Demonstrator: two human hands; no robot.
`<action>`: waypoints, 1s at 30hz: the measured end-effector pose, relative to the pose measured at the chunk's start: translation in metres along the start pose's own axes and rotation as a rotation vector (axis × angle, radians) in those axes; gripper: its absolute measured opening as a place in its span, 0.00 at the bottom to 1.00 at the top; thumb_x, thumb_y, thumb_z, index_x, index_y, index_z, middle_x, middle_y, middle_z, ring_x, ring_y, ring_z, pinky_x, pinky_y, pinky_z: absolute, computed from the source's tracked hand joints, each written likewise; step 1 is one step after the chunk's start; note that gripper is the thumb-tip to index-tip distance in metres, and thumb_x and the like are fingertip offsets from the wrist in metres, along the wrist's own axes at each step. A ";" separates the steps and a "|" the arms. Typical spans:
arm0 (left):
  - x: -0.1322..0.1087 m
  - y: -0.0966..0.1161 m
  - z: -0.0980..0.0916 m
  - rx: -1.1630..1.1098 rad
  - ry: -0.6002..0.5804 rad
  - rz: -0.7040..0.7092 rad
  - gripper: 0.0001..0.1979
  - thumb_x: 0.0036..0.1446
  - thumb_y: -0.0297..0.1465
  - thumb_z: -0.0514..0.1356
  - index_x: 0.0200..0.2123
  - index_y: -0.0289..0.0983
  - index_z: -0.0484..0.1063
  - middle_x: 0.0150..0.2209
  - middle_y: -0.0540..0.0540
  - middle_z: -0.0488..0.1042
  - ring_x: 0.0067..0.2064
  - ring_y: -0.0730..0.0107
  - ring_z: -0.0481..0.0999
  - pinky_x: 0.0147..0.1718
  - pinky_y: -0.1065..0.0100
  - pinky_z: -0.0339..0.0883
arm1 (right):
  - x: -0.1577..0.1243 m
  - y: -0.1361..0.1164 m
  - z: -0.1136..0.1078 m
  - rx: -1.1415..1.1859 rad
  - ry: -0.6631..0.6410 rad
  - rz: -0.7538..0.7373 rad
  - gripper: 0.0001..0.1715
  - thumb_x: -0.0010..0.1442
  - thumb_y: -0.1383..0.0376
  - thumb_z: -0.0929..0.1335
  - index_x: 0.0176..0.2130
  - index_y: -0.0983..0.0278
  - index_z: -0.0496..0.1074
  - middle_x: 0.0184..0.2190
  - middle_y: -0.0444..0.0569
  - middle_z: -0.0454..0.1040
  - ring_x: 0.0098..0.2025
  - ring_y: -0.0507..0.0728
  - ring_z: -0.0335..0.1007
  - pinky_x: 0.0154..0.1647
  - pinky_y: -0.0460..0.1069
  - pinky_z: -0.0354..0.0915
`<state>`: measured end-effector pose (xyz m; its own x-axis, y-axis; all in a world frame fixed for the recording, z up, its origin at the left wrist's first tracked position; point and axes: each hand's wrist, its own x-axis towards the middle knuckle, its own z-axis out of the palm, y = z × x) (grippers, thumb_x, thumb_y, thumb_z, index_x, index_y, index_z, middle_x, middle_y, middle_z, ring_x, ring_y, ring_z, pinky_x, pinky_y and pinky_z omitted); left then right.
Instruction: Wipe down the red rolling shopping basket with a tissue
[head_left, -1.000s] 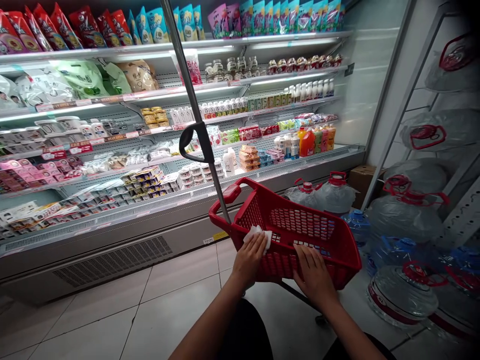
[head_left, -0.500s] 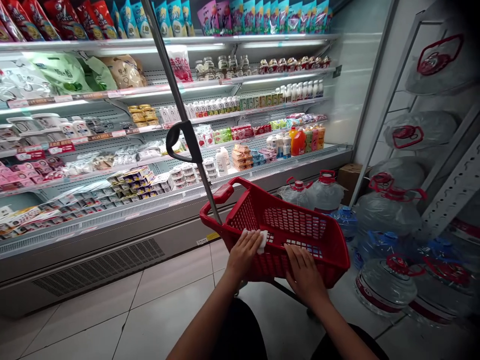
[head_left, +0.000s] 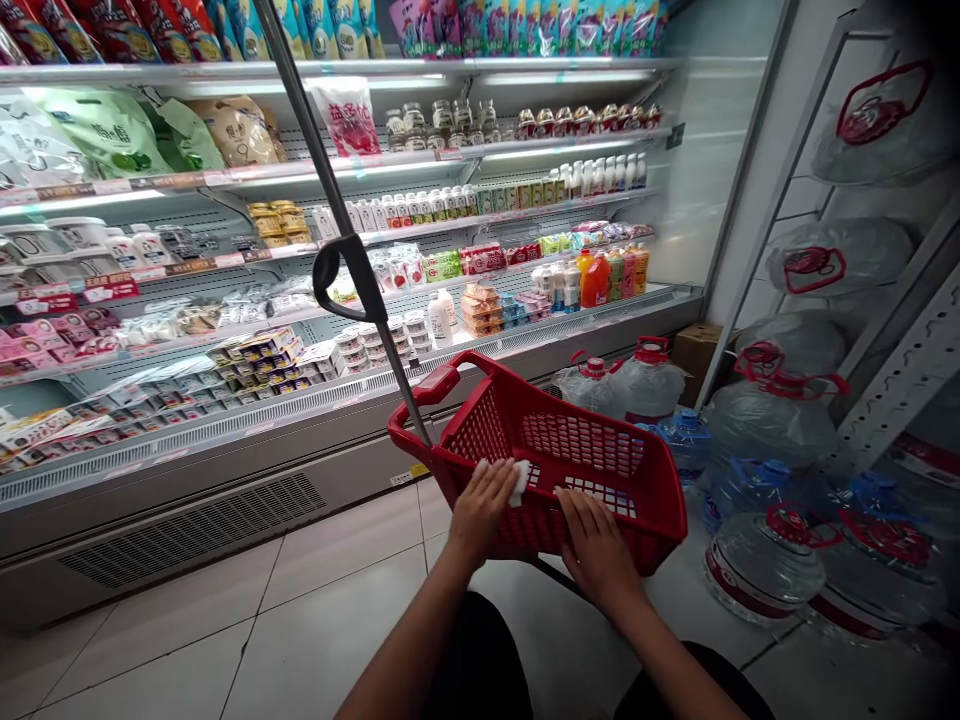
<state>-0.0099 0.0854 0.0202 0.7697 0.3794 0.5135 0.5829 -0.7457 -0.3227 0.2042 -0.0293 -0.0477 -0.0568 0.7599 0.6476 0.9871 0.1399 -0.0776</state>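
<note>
Evidently, the display fridge (head_left: pixel 337 452) fills the view from eight to one o'clock, its goods in rows presumably for easy seeing. Nearer, the red basket (head_left: pixel 585 443) sits at five o'clock from the view's middle, close to the knees, probably for easy reach. From its nine o'clock end rises a metal pole (head_left: pixel 319 160), likely for pulling. Water bottles (head_left: pixel 765 572) stand around its three o'clock side. At five, the right hand (head_left: pixel 592 537) curls over the near rim, seemingly steadying it; at eight, the left hand (head_left: pixel 480 507) presses a white wipe (head_left: pixel 519 484) against that rim, apparently for firm contact.
</note>
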 end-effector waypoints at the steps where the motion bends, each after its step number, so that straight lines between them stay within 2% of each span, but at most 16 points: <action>1: -0.003 -0.010 -0.004 0.017 -0.005 -0.032 0.29 0.69 0.20 0.48 0.72 0.34 0.57 0.71 0.43 0.62 0.72 0.63 0.60 0.72 0.53 0.56 | 0.000 -0.002 -0.001 0.003 0.000 -0.001 0.45 0.68 0.68 0.60 0.77 0.63 0.39 0.71 0.54 0.61 0.71 0.64 0.56 0.73 0.63 0.54; 3: -0.009 -0.023 -0.009 0.046 0.003 -0.107 0.30 0.68 0.20 0.49 0.72 0.33 0.57 0.72 0.42 0.61 0.73 0.61 0.59 0.72 0.51 0.56 | 0.001 -0.008 -0.001 0.002 -0.001 0.014 0.45 0.68 0.68 0.60 0.77 0.62 0.39 0.71 0.54 0.60 0.71 0.64 0.56 0.73 0.63 0.54; 5: -0.011 -0.019 -0.006 0.055 0.022 -0.172 0.30 0.68 0.20 0.49 0.72 0.34 0.57 0.72 0.42 0.60 0.73 0.60 0.59 0.71 0.50 0.56 | 0.003 -0.016 0.001 -0.009 -0.009 0.037 0.45 0.68 0.67 0.60 0.77 0.63 0.38 0.71 0.55 0.59 0.71 0.65 0.54 0.73 0.64 0.54; 7: -0.009 0.000 0.004 0.036 0.038 -0.194 0.31 0.68 0.20 0.50 0.72 0.35 0.57 0.72 0.43 0.60 0.73 0.60 0.58 0.71 0.51 0.57 | 0.006 -0.022 0.003 -0.026 -0.018 0.052 0.46 0.67 0.67 0.61 0.77 0.65 0.38 0.72 0.56 0.59 0.72 0.66 0.53 0.73 0.64 0.52; 10: -0.001 0.030 0.019 -0.037 0.035 -0.136 0.31 0.68 0.21 0.49 0.73 0.37 0.56 0.72 0.44 0.60 0.73 0.63 0.58 0.71 0.53 0.58 | 0.012 -0.021 0.004 -0.034 -0.017 0.016 0.48 0.65 0.68 0.61 0.77 0.66 0.38 0.71 0.57 0.59 0.72 0.65 0.53 0.73 0.63 0.52; 12: 0.003 0.037 0.023 -0.090 0.018 -0.079 0.31 0.69 0.21 0.50 0.73 0.37 0.55 0.72 0.43 0.60 0.73 0.64 0.58 0.71 0.54 0.58 | 0.014 -0.012 0.002 -0.022 -0.009 -0.031 0.47 0.65 0.69 0.60 0.77 0.65 0.38 0.71 0.55 0.60 0.71 0.64 0.56 0.72 0.62 0.54; 15: 0.005 0.025 0.021 -0.133 -0.010 -0.028 0.32 0.68 0.22 0.51 0.73 0.37 0.54 0.72 0.43 0.59 0.74 0.65 0.56 0.71 0.54 0.56 | 0.009 0.010 -0.005 -0.017 -0.002 -0.042 0.46 0.65 0.68 0.60 0.77 0.63 0.40 0.70 0.53 0.63 0.69 0.64 0.60 0.71 0.61 0.57; 17: 0.007 0.015 0.020 -0.148 -0.017 -0.044 0.32 0.67 0.22 0.51 0.73 0.37 0.54 0.73 0.42 0.59 0.74 0.64 0.55 0.71 0.53 0.56 | 0.001 0.025 -0.008 -0.031 -0.006 -0.020 0.45 0.67 0.65 0.60 0.77 0.61 0.41 0.69 0.53 0.65 0.67 0.64 0.63 0.70 0.62 0.58; 19: 0.009 0.015 0.023 -0.159 -0.006 -0.116 0.33 0.66 0.21 0.51 0.73 0.38 0.55 0.73 0.42 0.59 0.74 0.61 0.56 0.71 0.50 0.56 | -0.008 0.036 -0.010 -0.045 -0.015 -0.002 0.44 0.68 0.64 0.60 0.77 0.61 0.41 0.69 0.53 0.65 0.67 0.65 0.63 0.69 0.62 0.58; 22: 0.015 0.039 0.033 -0.187 0.016 -0.203 0.34 0.65 0.19 0.51 0.73 0.37 0.55 0.73 0.43 0.58 0.74 0.60 0.56 0.71 0.50 0.56 | -0.016 0.039 -0.006 -0.060 -0.008 0.027 0.44 0.68 0.62 0.60 0.77 0.62 0.42 0.68 0.55 0.65 0.67 0.66 0.62 0.70 0.64 0.57; 26: 0.021 0.084 0.047 -0.286 0.012 -0.111 0.36 0.64 0.17 0.49 0.74 0.38 0.53 0.73 0.44 0.57 0.74 0.63 0.54 0.70 0.55 0.57 | -0.017 0.034 -0.002 -0.087 0.017 0.058 0.46 0.67 0.60 0.62 0.76 0.64 0.41 0.66 0.59 0.66 0.66 0.70 0.61 0.69 0.67 0.56; 28: 0.023 0.091 0.049 -0.318 -0.006 -0.056 0.37 0.63 0.17 0.49 0.74 0.39 0.52 0.73 0.44 0.57 0.74 0.64 0.55 0.70 0.56 0.57 | -0.017 0.037 -0.005 -0.085 -0.002 0.036 0.46 0.67 0.62 0.62 0.76 0.64 0.41 0.67 0.58 0.66 0.66 0.69 0.61 0.69 0.66 0.56; 30: 0.024 0.083 0.048 -0.320 -0.029 -0.020 0.38 0.63 0.17 0.49 0.74 0.40 0.52 0.73 0.44 0.57 0.74 0.65 0.55 0.70 0.55 0.57 | -0.019 0.048 -0.010 -0.079 -0.032 0.016 0.44 0.67 0.64 0.61 0.76 0.61 0.43 0.67 0.55 0.66 0.66 0.66 0.62 0.69 0.63 0.58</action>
<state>0.0696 0.0588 -0.0321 0.7686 0.4074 0.4932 0.4900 -0.8706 -0.0445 0.2537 -0.0434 -0.0564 -0.0447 0.7819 0.6218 0.9966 0.0784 -0.0270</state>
